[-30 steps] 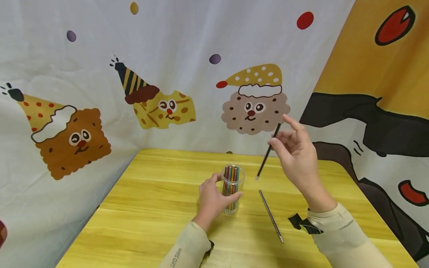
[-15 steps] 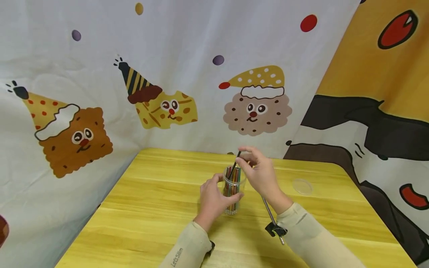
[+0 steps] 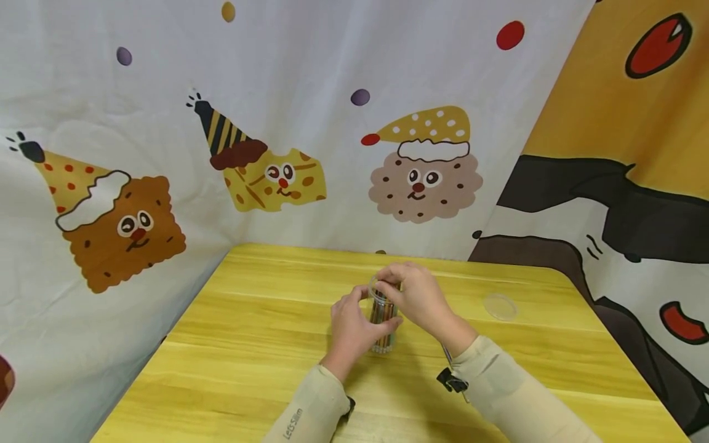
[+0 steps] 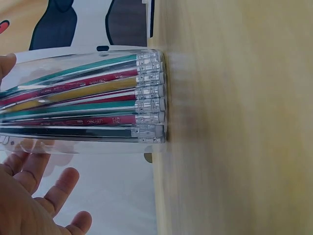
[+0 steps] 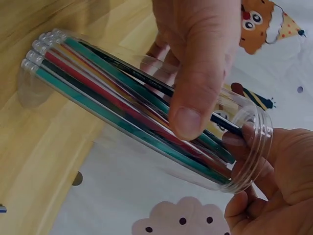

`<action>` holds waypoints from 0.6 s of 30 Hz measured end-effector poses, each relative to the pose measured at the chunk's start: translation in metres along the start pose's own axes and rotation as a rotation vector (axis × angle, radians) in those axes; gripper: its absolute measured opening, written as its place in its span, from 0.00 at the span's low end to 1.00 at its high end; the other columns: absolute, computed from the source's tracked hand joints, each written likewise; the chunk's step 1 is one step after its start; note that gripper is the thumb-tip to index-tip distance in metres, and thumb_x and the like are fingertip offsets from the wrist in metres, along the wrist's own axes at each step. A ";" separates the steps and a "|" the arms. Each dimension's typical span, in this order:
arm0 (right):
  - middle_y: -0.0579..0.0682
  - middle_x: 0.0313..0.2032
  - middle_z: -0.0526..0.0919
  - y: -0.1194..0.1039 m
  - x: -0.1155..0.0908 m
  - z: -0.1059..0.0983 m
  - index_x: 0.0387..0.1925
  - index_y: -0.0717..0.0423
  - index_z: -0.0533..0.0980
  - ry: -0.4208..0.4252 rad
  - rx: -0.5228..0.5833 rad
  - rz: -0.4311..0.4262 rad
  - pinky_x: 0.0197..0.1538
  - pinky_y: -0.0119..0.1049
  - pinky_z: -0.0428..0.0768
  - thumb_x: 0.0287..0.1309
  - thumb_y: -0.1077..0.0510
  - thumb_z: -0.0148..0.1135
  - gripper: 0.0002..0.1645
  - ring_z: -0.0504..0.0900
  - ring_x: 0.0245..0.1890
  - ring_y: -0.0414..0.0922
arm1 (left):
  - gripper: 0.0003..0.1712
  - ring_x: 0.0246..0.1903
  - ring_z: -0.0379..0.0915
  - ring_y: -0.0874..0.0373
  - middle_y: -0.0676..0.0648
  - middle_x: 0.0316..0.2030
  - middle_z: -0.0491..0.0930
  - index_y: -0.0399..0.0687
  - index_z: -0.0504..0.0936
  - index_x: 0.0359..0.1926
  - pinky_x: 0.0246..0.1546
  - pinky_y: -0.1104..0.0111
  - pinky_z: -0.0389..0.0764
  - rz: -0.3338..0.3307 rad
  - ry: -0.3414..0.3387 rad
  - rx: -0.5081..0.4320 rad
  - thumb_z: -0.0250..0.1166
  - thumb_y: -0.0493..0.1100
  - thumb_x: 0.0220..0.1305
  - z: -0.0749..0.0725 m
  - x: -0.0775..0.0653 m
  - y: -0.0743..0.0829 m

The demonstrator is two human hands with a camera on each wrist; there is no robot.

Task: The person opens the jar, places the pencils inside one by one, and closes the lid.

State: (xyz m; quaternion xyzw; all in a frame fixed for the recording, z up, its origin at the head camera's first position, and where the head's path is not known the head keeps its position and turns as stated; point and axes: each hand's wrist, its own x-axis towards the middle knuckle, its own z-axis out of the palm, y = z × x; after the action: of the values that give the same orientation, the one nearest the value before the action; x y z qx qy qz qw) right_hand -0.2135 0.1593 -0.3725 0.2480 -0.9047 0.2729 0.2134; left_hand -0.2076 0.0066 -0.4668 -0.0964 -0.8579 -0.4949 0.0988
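Note:
A clear plastic jar (image 3: pixel 382 329) stands upright on the table, packed with pencils (image 4: pixel 83 103) in green, red, yellow and black. Their eraser ends point down at the jar's base. My left hand (image 3: pixel 354 332) grips the jar round its side, thumb across the front. At the jar's mouth, my right hand (image 3: pixel 418 298) has its fingertips inside the rim (image 5: pixel 261 152). They pinch the upper end of a black pencil (image 5: pixel 151 81), which lies along the bundle inside. Partly hidden beneath the right wrist is a dark pencil (image 3: pixel 446 355) on the table.
A clear round lid (image 3: pixel 500 307) lies flat on the wooden table (image 3: pixel 249 344), right of the jar. A cartoon-printed curtain (image 3: pixel 310 67) hangs behind the table's back edge.
My right hand has moved left and down, bringing the black pencil from the air into the jar. The left hand keeps holding the jar in place.

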 end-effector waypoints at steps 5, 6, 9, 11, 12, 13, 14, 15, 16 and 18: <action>0.47 0.38 0.94 -0.003 0.002 0.000 0.43 0.52 0.91 -0.021 -0.069 -0.021 0.36 0.37 0.85 0.64 0.58 0.76 0.07 0.88 0.38 0.46 | 0.43 0.65 0.75 0.39 0.48 0.61 0.84 0.55 0.79 0.65 0.76 0.38 0.60 0.005 -0.003 0.001 0.83 0.65 0.52 0.000 0.000 -0.001; 0.48 0.39 0.94 -0.003 0.002 0.000 0.45 0.52 0.91 -0.025 -0.085 -0.031 0.36 0.38 0.85 0.65 0.58 0.76 0.08 0.88 0.38 0.47 | 0.43 0.65 0.75 0.39 0.48 0.60 0.84 0.55 0.79 0.65 0.76 0.38 0.61 0.004 -0.003 0.001 0.83 0.65 0.52 0.000 0.000 -0.001; 0.50 0.40 0.95 -0.004 0.003 -0.001 0.49 0.54 0.91 -0.039 -0.157 -0.079 0.37 0.41 0.87 0.66 0.60 0.75 0.11 0.88 0.38 0.49 | 0.43 0.66 0.75 0.39 0.48 0.60 0.84 0.55 0.79 0.65 0.76 0.38 0.61 0.003 -0.005 0.000 0.83 0.65 0.52 0.000 -0.001 -0.001; 0.51 0.40 0.95 -0.004 0.003 -0.002 0.50 0.56 0.90 -0.049 -0.202 -0.111 0.40 0.43 0.87 0.66 0.61 0.73 0.12 0.88 0.37 0.50 | 0.43 0.66 0.74 0.39 0.48 0.60 0.85 0.55 0.79 0.65 0.76 0.38 0.61 0.006 -0.005 0.002 0.83 0.65 0.52 0.000 0.000 -0.001; 0.51 0.40 0.95 -0.004 0.004 -0.003 0.51 0.56 0.90 -0.055 -0.224 -0.120 0.42 0.44 0.87 0.67 0.61 0.73 0.13 0.88 0.37 0.50 | 0.43 0.66 0.74 0.40 0.48 0.60 0.85 0.55 0.79 0.65 0.76 0.38 0.61 0.009 -0.004 0.004 0.83 0.65 0.52 0.000 0.000 -0.001; 0.51 0.40 0.95 -0.004 0.004 -0.003 0.52 0.57 0.90 -0.060 -0.243 -0.127 0.44 0.45 0.87 0.67 0.61 0.73 0.13 0.88 0.37 0.50 | 0.44 0.66 0.74 0.39 0.49 0.60 0.85 0.55 0.78 0.65 0.76 0.37 0.61 0.009 -0.004 0.004 0.83 0.65 0.52 0.000 0.000 -0.001; 0.52 0.39 0.95 -0.004 0.005 -0.004 0.52 0.58 0.89 -0.067 -0.253 -0.131 0.45 0.46 0.86 0.67 0.61 0.72 0.13 0.88 0.36 0.51 | 0.44 0.67 0.74 0.39 0.49 0.60 0.85 0.55 0.78 0.65 0.76 0.37 0.61 0.008 -0.003 0.004 0.83 0.65 0.52 0.000 0.000 -0.001; 0.52 0.40 0.95 -0.004 0.006 -0.005 0.53 0.58 0.89 -0.076 -0.262 -0.131 0.47 0.47 0.86 0.68 0.61 0.72 0.14 0.88 0.36 0.51 | 0.44 0.67 0.73 0.40 0.49 0.60 0.85 0.55 0.78 0.65 0.76 0.37 0.62 0.008 -0.002 0.005 0.83 0.66 0.52 0.000 0.001 -0.001; 0.52 0.41 0.95 -0.005 0.006 -0.006 0.54 0.58 0.89 -0.086 -0.267 -0.128 0.50 0.48 0.86 0.69 0.60 0.71 0.14 0.88 0.36 0.50 | 0.44 0.67 0.74 0.40 0.49 0.60 0.85 0.55 0.78 0.65 0.76 0.37 0.61 0.009 -0.001 0.004 0.83 0.66 0.52 0.000 0.001 -0.001; 0.52 0.41 0.94 -0.004 0.006 -0.008 0.56 0.57 0.88 -0.097 -0.259 -0.120 0.57 0.51 0.85 0.70 0.59 0.70 0.16 0.88 0.35 0.49 | 0.45 0.67 0.74 0.40 0.49 0.60 0.85 0.55 0.78 0.66 0.76 0.38 0.61 0.004 0.000 0.000 0.83 0.66 0.52 0.000 0.001 -0.002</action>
State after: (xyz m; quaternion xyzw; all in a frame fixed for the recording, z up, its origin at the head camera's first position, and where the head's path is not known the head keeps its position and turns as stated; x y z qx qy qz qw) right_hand -0.2138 0.1588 -0.3617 0.2850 -0.9251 0.1285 0.2157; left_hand -0.2087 0.0060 -0.4681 -0.0983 -0.8577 -0.4947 0.0998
